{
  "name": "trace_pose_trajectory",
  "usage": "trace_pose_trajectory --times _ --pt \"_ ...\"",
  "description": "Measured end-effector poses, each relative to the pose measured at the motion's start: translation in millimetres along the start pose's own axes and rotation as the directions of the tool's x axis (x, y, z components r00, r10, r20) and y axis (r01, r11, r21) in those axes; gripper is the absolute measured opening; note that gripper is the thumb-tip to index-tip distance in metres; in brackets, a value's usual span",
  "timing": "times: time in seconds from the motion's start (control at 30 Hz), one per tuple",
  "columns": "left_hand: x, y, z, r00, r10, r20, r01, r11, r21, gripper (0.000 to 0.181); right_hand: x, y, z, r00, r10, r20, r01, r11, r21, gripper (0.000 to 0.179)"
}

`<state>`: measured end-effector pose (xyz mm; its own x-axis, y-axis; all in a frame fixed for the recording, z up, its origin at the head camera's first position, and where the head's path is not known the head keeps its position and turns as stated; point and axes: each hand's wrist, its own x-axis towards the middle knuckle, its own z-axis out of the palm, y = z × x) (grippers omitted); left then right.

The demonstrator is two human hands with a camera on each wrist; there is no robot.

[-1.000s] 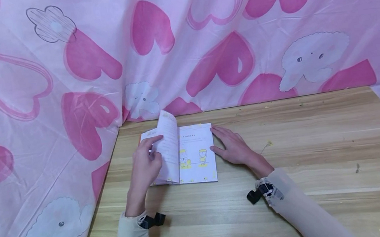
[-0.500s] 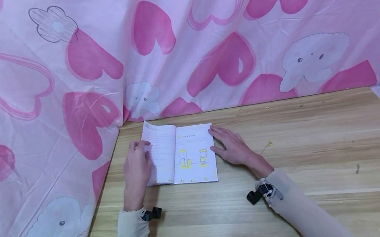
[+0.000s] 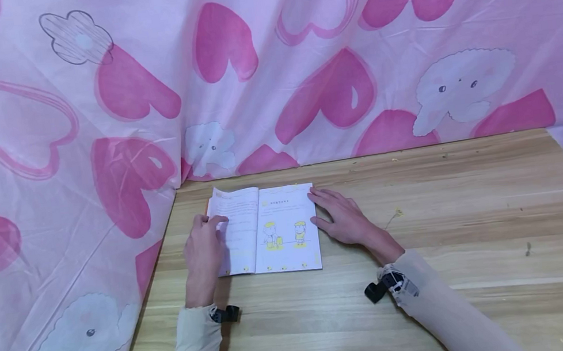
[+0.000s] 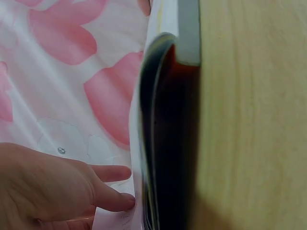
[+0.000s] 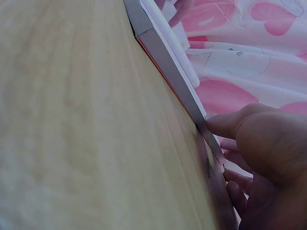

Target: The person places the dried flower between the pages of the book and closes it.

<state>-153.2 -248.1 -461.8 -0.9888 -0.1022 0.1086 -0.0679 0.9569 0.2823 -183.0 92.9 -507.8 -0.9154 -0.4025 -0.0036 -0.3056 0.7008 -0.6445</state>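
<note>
An open book [image 3: 289, 244] with yellow-and-white illustrations lies on the wooden table, a printed text page on its left side. My left hand [image 3: 203, 259] is at the left edge, fingertips on the left page. In the left wrist view, the thumb and a fairly straight finger of this hand [image 4: 62, 187] meet the page, and the left leaves [image 4: 148, 139] bow up from the table. My right hand [image 3: 343, 217] rests at the right edge with relaxed fingers. Its thumb touches the thick page block [image 5: 177, 79] in the right wrist view.
A pink curtain [image 3: 322, 78] with hearts and white animal faces hangs behind and to the left of the table [image 3: 330, 332]. A small dried yellow flower [image 3: 397, 213] lies right of the right hand, with tiny plant bits [image 3: 529, 250] farther right.
The raised leaf has turned over to the left and lowered, showing the right page in full. My left hand moved left and settled on the left page. The right hand stayed put.
</note>
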Motion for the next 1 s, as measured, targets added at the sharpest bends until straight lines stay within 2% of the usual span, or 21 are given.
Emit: trace_pose_trajectory --times 0.13,0.3,0.43,0.5,0.63,0.73,0.8,0.9,1.0 --pt "1.2 -2.2 5.2 0.999 -0.011 0.032 0.011 1.000 0.013 0.036 0.2 -0.1 0.1 1.000 0.003 0.001 -0.003 1.000 -0.002 0.068" --pt "1.9 -5.2 12.6 0.999 0.009 0.042 -0.011 0.999 0.035 0.039 0.5 0.2 0.5 1.000 0.007 0.004 -0.007 1.000 0.001 0.068" --pt "4.1 -7.4 17.6 0.998 0.068 -0.005 -0.068 0.998 0.004 0.041 0.4 0.3 0.4 1.000 0.005 0.003 -0.005 1.000 0.001 0.068" --pt "5.9 -8.0 19.6 0.992 0.123 -0.014 -0.123 0.992 -0.034 0.050 0.6 0.6 0.2 1.000 0.006 0.003 -0.006 1.000 0.003 0.067" --pt "7.9 -8.4 23.2 0.968 0.235 0.084 -0.229 0.971 -0.069 0.059 -0.4 0.1 -0.3 1.000 0.006 -0.001 -0.006 1.000 0.003 0.067" --pt "7.3 -7.2 24.8 0.954 0.257 0.157 -0.251 0.966 -0.061 0.048 -1.3 -0.4 -0.1 1.000 0.001 -0.010 -0.001 1.000 -0.001 0.067" --pt "6.1 -5.5 24.8 0.955 0.243 0.169 -0.236 0.970 -0.064 0.048 -1.8 -0.9 0.1 1.000 -0.005 -0.018 0.005 1.000 -0.003 0.067" --pt "4.6 -1.9 24.5 0.955 0.239 0.176 -0.227 0.970 -0.085 0.059 -1.9 -1.8 0.2 1.000 -0.005 -0.027 0.005 1.000 0.004 0.067" --pt "4.4 0.0 26.3 0.948 0.271 0.166 -0.255 0.960 -0.115 0.062 -1.4 -2.0 1.7 0.999 -0.003 -0.037 0.003 1.000 0.009 0.064"
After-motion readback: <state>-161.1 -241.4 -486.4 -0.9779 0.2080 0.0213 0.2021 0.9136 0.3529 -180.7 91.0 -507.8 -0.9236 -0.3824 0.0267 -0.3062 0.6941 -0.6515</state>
